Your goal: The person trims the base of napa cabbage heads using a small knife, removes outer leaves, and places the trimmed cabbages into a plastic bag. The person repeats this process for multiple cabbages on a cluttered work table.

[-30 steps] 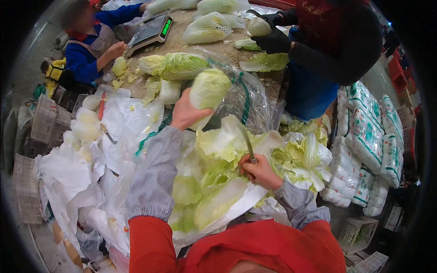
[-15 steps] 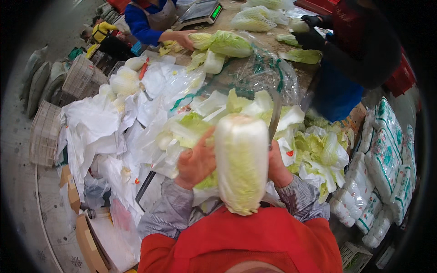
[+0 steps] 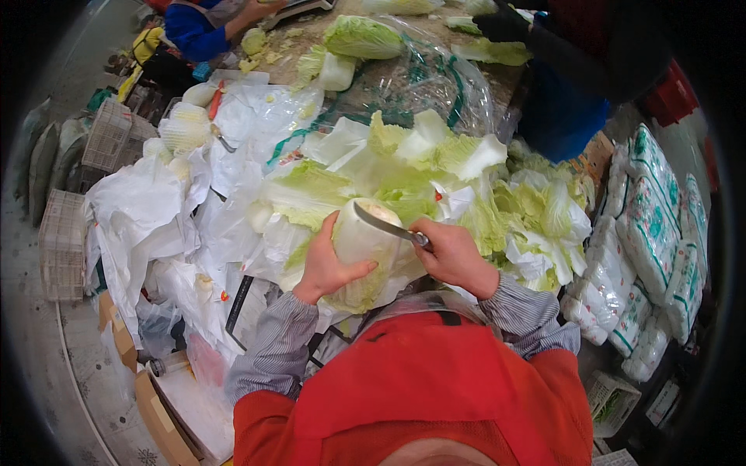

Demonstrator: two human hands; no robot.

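Observation:
A trimmed napa cabbage (image 3: 364, 247) stands tilted in front of my chest, its cut base turned up and away from me. My left hand (image 3: 330, 268) wraps its left side, thumb lying across the near face. In my right hand (image 3: 457, 256) is a knife (image 3: 386, 226), its curved blade lying across the cut base from the right. Loose outer cabbage leaves (image 3: 404, 182) are heaped just beyond the cabbage.
White wrapping sheets (image 3: 148, 210) cover the left side. More leaves (image 3: 544, 210) pile at the right, beside stacked plastic-wrapped packs (image 3: 653, 217). Another whole cabbage (image 3: 363, 37) lies farther off. Two co-workers stand across the table, one in a blue sleeve (image 3: 190, 31).
The cabbage has tipped and come down lower, and my left hand now grips it. My right hand has brought the knife onto its base. The blue-sleeved co-worker's hand has left the far cabbages.

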